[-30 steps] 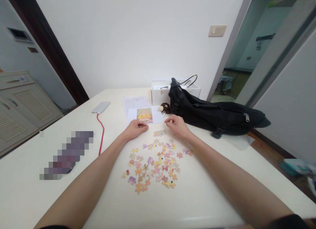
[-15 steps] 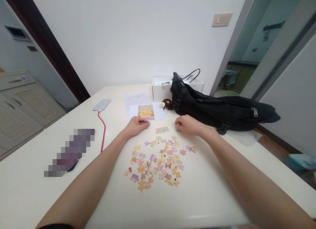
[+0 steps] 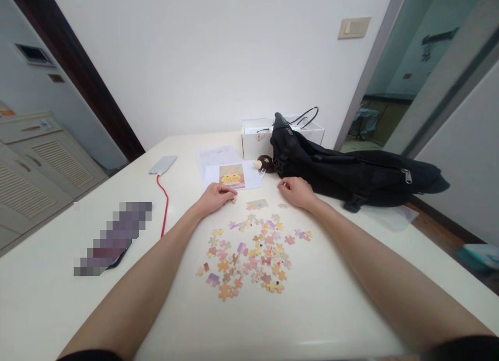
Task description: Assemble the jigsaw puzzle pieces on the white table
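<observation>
Several loose jigsaw pieces (image 3: 249,254) lie scattered on the white table (image 3: 319,309) between my forearms. A small joined strip of pieces (image 3: 256,204) sits just beyond them. My left hand (image 3: 215,196) rests on the table left of the strip, its fingertips pinching a small puzzle piece (image 3: 233,199). My right hand (image 3: 295,191) rests to the right of the strip, fingers curled on the tabletop, with a single piece (image 3: 283,205) lying beside it. A reference picture (image 3: 232,175) on white paper lies beyond my hands.
A black bag (image 3: 351,174) lies across the right side of the table, in front of a white box (image 3: 259,136). A small brown toy (image 3: 265,163) sits by the paper. A phone (image 3: 162,164) with a red cable (image 3: 164,202) lies at left. A blurred object (image 3: 113,239) lies near the left edge.
My right hand has moved to the right and further away, from beside the joined strip toward the bag. My left hand has stayed almost in place. The camera view shifted slightly.
</observation>
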`<state>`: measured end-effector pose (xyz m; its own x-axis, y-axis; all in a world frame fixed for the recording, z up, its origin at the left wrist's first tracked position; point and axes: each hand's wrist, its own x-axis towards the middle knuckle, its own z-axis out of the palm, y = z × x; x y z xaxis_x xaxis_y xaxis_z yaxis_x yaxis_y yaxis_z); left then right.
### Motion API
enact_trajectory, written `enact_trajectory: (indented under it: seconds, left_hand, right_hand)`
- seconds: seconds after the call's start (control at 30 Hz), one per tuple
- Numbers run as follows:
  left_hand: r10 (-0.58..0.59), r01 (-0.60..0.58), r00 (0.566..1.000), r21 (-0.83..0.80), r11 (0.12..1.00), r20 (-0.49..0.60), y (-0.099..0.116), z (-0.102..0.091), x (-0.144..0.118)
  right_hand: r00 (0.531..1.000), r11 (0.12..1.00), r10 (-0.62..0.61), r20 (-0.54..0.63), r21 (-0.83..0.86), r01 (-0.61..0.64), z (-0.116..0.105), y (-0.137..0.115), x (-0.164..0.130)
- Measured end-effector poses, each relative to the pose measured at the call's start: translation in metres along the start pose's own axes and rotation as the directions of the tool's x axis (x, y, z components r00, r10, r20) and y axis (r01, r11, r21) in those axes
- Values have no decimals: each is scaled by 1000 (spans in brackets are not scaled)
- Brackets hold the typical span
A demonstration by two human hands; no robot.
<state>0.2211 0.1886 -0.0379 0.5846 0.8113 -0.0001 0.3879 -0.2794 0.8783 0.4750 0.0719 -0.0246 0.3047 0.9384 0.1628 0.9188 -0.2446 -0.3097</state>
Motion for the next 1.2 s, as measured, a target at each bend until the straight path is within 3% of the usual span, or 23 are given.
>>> enact_trajectory:
  seconds: [0.47, 0.8, 1.03, 1.2]
  left_hand:
    - [7, -7, 1000, -3, 1000, -6, -4, 0, 1]
    - [192, -202, 978, 125, 971, 85, -15, -4, 8]
    - [167, -177, 983, 130, 976, 80, -15, -4, 9]
    - [212, -226, 971, 134, 965, 113, -17, -4, 9]
  right_hand:
    - [999, 1000, 6, -44, -26, -7, 4, -1, 0]
    - [999, 1000, 2, -41, -15, -2, 3, -1, 1]
    - [999, 1000, -2, -34, -20, 1, 1, -3, -1]
    - [998, 995, -56, 36, -84, 59, -5, -4, -4]
